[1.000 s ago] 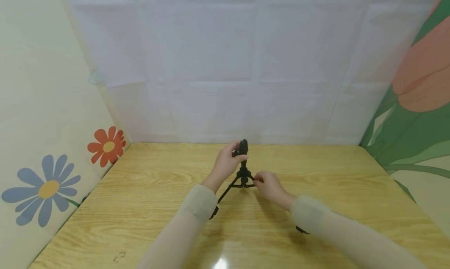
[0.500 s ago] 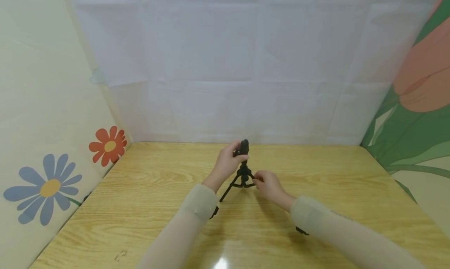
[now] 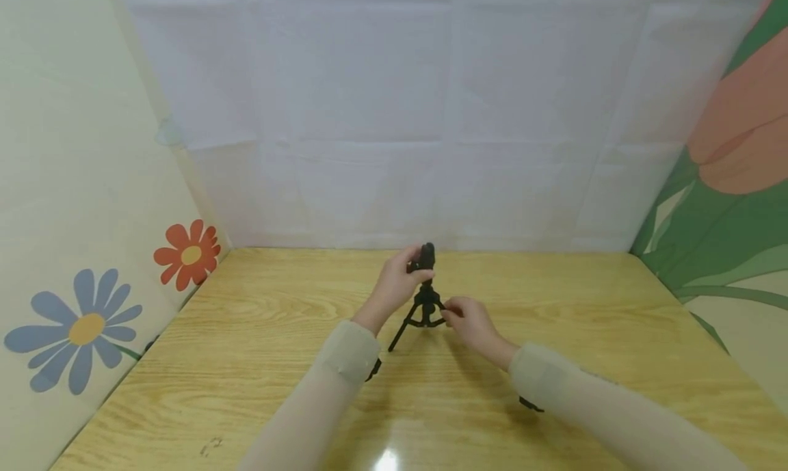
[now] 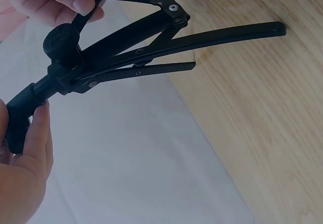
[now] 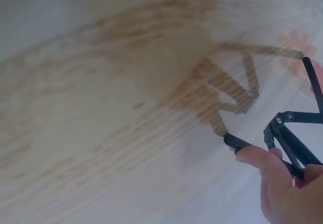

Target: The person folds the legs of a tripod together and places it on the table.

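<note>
A small black tripod (image 3: 427, 297) stands upright at the middle of the table, its legs partly spread. My left hand (image 3: 397, 279) grips its upper part, thumb in front and fingers behind. In the left wrist view, a ridged knob (image 4: 61, 41) sits at the leg hub, above the left fingers. Lower on the right, my right hand (image 3: 473, 323) pinches one leg of the tripod between thumb and fingers. The right wrist view shows that leg's tip (image 5: 233, 140) poking out past the right thumb, with hinged braces (image 5: 278, 123) beside it. Its feet touch or nearly touch the tabletop; I cannot tell which.
The wood-grain table (image 3: 246, 361) reaches back to a white sheet (image 3: 369, 115) hung behind it. Flower-painted panels flank it, with a blue flower (image 3: 83, 331) on the left and a large pink bloom (image 3: 739, 122) on the right.
The tripod's left leg has drawn in slightly toward the centre, and its tip now shows apart from my left wrist. Both hands keep their holds, the right one rising a little.
</note>
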Motion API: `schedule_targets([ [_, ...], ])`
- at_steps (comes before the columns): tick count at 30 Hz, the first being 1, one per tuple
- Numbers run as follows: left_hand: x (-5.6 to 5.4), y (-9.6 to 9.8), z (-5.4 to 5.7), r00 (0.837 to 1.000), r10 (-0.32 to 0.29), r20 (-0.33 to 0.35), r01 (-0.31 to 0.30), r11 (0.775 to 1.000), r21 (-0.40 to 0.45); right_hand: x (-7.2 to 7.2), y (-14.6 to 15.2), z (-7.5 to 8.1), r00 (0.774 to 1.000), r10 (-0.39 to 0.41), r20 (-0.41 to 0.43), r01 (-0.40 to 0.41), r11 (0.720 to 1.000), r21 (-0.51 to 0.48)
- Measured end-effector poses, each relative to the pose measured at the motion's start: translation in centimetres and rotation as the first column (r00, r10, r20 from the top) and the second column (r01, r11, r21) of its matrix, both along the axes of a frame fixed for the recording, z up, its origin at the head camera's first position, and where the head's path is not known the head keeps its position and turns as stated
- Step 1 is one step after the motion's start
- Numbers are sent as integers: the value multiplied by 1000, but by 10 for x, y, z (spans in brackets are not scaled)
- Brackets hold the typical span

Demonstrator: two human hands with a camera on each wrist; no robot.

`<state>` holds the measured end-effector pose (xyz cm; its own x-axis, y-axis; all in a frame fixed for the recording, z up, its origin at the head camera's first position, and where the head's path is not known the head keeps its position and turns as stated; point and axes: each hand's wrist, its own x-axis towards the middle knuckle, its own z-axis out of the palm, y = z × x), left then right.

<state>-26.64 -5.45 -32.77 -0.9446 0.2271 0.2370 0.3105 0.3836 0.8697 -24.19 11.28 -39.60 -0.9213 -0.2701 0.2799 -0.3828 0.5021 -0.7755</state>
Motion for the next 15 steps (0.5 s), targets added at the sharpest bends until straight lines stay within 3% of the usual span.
schedule_targets([
  [9, 1, 0, 2, 1000, 2, 18, -2, 1000, -6, -4, -3, -3, 994, -59, 88, 60, 998, -12],
  [15, 0, 0, 1, 1000, 5, 6, -5, 1000, -10, -4, -5, -2, 993, -73, 92, 76, 997, -26],
])
